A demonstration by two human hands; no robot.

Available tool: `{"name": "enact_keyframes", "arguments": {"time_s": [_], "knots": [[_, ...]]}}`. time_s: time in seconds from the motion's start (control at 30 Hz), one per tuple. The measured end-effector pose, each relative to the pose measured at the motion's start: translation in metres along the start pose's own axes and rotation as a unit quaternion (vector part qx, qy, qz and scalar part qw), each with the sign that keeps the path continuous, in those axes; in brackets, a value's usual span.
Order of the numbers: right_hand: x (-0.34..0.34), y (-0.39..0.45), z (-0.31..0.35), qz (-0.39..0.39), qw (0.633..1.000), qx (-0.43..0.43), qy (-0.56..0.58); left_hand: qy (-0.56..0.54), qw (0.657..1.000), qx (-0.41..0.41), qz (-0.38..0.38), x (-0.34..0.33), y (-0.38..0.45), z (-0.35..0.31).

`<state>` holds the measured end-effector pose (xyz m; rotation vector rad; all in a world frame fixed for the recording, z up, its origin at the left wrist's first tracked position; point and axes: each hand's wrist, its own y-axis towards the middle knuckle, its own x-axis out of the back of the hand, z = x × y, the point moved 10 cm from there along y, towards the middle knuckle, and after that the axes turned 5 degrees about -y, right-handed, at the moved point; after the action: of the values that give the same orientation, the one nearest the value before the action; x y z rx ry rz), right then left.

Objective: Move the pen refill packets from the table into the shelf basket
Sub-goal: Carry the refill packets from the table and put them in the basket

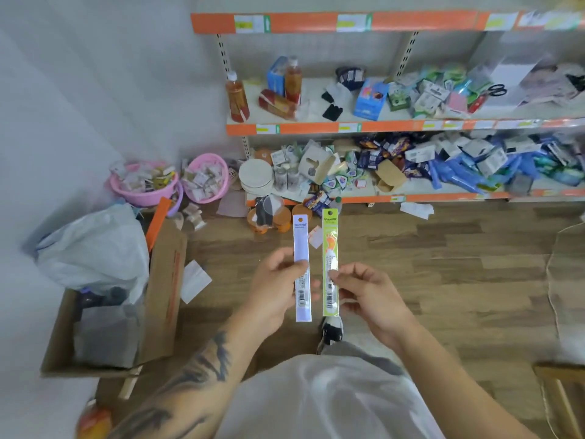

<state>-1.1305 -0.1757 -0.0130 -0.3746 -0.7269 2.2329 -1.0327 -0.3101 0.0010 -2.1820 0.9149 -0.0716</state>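
Observation:
I hold two long, narrow pen refill packets upright in front of me, above the wooden floor. My left hand [275, 286] pinches the pale violet packet [301, 245] near its middle. My right hand [367, 296] pinches the lime-green packet [330, 248] with an orange footprint printed on it. The two packets stand side by side, a small gap apart. Two pink baskets [218, 188] filled with small packets sit on the floor at the left, beside the shelf unit [395, 126].
The orange-edged shelves at the back are heaped with small goods, bottles and boxes. An open cardboard box [161, 299] with plastic bags lies at my left. Orange tubs [272, 220] and loose papers lie on the floor before the shelf. A wooden piece [557, 394] shows bottom right.

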Motion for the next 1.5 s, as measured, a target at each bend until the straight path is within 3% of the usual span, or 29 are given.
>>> {"name": "enact_keyframes", "arguments": {"time_s": [0.27, 0.6, 1.2, 1.4, 1.5], "knots": [[0.060, 0.058, 0.072, 0.038, 0.999, 0.030, 0.020, 0.015, 0.998, -0.048, -0.038, -0.071, 0.051, -0.051], [0.072, 0.128, 0.111, 0.047, 0.999, 0.016, -0.009, -0.006, 0.996, -0.054, -0.076, -0.085, 0.104, -0.081], [0.036, 0.256, 0.314, -0.050, 0.988, 0.147, -0.001, -0.083, 0.991, -0.104, 0.019, -0.102, 0.251, -0.287], [0.015, 0.276, 0.362, -0.067, 0.979, 0.190, -0.014, -0.003, 0.988, -0.153, -0.006, -0.091, 0.280, -0.337], [0.017, 0.285, 0.376, -0.080, 0.977, 0.197, -0.017, -0.015, 0.988, -0.155, 0.006, -0.095, 0.293, -0.352]]}}
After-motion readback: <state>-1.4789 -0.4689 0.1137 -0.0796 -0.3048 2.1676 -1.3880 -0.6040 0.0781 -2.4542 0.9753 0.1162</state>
